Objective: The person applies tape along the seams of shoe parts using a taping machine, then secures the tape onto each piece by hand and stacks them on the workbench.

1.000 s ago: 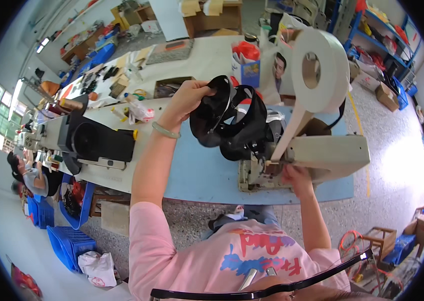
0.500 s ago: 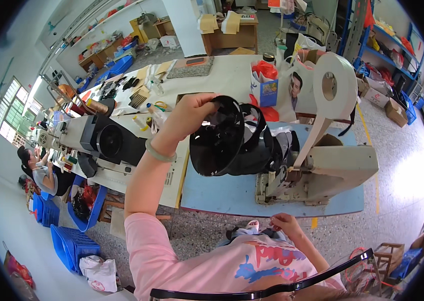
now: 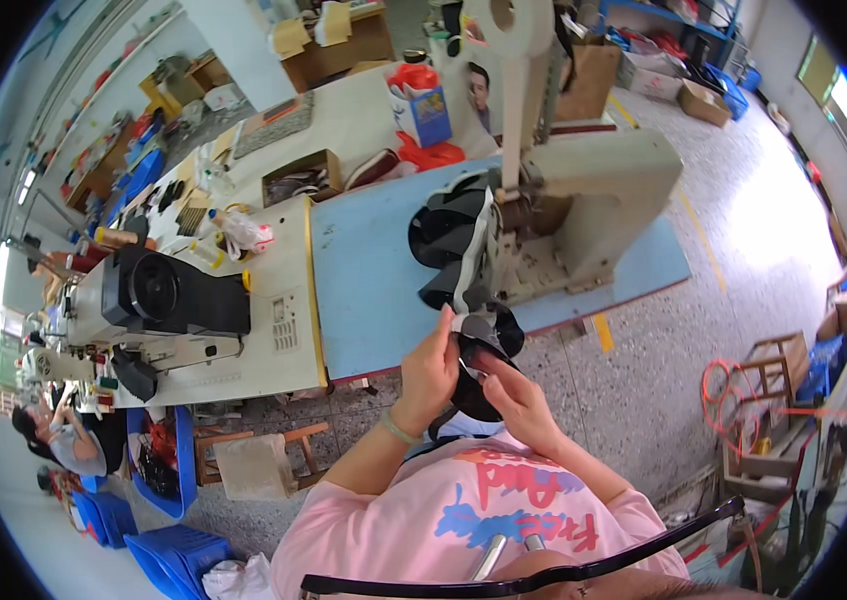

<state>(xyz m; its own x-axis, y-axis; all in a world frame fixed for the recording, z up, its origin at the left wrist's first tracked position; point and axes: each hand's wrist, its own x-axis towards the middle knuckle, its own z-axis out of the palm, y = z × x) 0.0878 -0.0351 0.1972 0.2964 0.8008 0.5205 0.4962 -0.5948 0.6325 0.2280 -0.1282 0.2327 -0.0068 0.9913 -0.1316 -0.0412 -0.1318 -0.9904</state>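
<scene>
Both hands are close to my chest, below the table's front edge, around a black curved piece [image 3: 488,345] with a white lining. My left hand [image 3: 429,375] grips its left side with the thumb up. My right hand [image 3: 515,395] pinches it from the lower right. A stack of similar black pieces [image 3: 448,235] hangs on the beige post sewing machine [image 3: 583,195], which stands on the blue table mat [image 3: 383,270]. Part of the held piece is hidden behind my fingers.
A black and white sewing machine [image 3: 168,295] stands on the white table at left. Boxes, a red bag [image 3: 421,95] and small items crowd the far table. A wooden stool [image 3: 253,460] and blue crates [image 3: 158,475] are on the floor at left. Another person [image 3: 53,440] sits at far left.
My left hand came down from the raised black stack to my lap. Both hands now hold a single black piece. The stack stays on the machine.
</scene>
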